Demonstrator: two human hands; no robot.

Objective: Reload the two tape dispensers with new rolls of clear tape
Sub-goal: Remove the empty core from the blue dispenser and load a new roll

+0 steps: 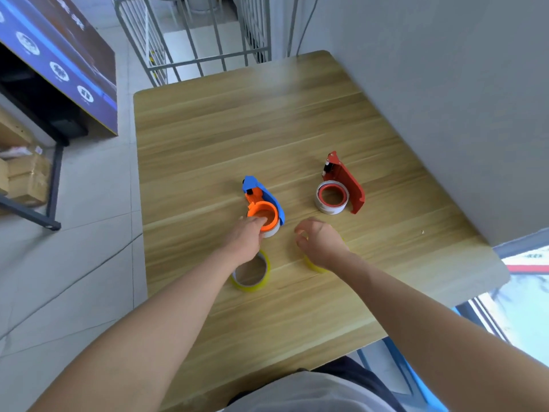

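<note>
A blue and orange tape dispenser lies on the wooden table, with a pale spent core around its orange hub. My left hand reaches its near side, fingertips touching the hub's rim. Farther right lies a red tape dispenser with a whitish core on its hub. A new roll of clear yellowish tape lies flat just below my left wrist. My right hand hovers with curled, parted fingers over a second yellowish roll, which is mostly hidden; I cannot tell if they touch.
A grey wall runs along the table's right side. A metal railing stands beyond the far edge. Left of the table is tiled floor, with a dark shelf frame and cardboard boxes.
</note>
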